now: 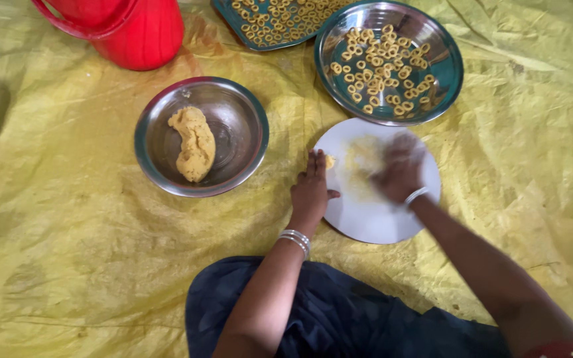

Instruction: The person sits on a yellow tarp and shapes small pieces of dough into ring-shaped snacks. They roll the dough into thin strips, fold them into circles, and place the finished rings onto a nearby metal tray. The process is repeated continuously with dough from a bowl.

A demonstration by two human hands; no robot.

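Note:
A round white plate (379, 219) lies on the yellow sheet in front of me. My left hand (311, 190) rests flat on its left rim, fingers together, with a small bit of yellow dough (329, 160) at the fingertips. My right hand (399, 169) is blurred with motion over the plate's middle, pressed down on the dough smear there; whether it grips anything I cannot tell. A steel bowl (240, 116) to the left holds a lump of yellow dough (193, 144).
A steel dish (449, 63) beyond the plate holds several small dough rings. A tray (230, 16) with more rings sits at the back. A red bucket (137, 30) stands at the back left. My dark-clothed lap (339, 318) is at the bottom.

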